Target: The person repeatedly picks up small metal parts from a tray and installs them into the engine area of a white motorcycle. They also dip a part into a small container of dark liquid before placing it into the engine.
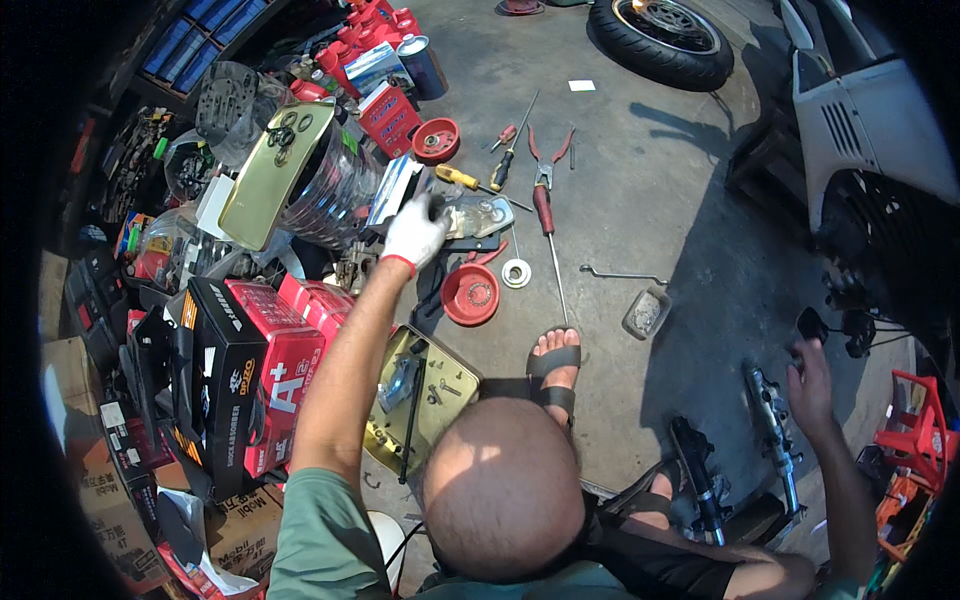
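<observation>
My left hand (418,232) wears a white glove with a red cuff and reaches over small parts; its dark fingertips look apart, with nothing clearly held. Beside it lie a clear plastic bag (482,216) with a part inside and a blue-and-white box (393,190). A yellow-handled screwdriver (456,177) is just beyond. Nearer me stand a red bowl (470,294) and a pale metal disc (516,273). My bare right hand (810,388), far to the right, is raised with fingers apart, close to a black rounded part (812,324). Contact with that part is unclear.
Red-handled pliers (543,172), a long screwdriver (548,240) and a bent wrench (625,275) lie on the floor. A gold tray (455,375) holds bolts. Fork tubes (775,425) lie by my right arm. Boxes (285,375) crowd the left; a wheel (665,40) lies far off.
</observation>
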Motion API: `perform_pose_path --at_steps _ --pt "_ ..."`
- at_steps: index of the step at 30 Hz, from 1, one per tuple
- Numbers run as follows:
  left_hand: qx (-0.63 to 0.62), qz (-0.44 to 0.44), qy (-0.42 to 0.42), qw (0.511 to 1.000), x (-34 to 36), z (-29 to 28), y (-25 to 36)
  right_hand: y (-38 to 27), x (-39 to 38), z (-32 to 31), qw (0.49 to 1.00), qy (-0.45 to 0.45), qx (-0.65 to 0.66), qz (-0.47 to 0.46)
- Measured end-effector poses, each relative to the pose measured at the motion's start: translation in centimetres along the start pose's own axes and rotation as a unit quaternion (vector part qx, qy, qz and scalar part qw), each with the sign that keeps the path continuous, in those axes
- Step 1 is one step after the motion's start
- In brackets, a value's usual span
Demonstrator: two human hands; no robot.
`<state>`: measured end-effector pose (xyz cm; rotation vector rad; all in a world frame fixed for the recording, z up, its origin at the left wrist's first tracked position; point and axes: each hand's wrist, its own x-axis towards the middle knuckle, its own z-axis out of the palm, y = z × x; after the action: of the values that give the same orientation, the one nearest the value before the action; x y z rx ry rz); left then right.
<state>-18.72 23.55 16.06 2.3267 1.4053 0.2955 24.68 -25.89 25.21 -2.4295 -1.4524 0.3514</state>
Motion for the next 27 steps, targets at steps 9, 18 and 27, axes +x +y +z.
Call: perform_pose_path --at_steps 9,18,27 --pt "0.077 -0.165 -0.046 0.982 2.3 9.6 -1.6 5.6 -6.6 6.0 0.99 -0.075 0.053 0.106" --pt "0.067 -0.188 -0.007 0.98 4.9 12.8 -0.1 8.6 -8.7 9.0 0.97 -0.093 0.105 0.196" --pt "0.125 -0.24 0.003 0.963 6.3 15.7 1.0 8.2 -9.8 10.8 0.934 -0.098 0.22 0.265"
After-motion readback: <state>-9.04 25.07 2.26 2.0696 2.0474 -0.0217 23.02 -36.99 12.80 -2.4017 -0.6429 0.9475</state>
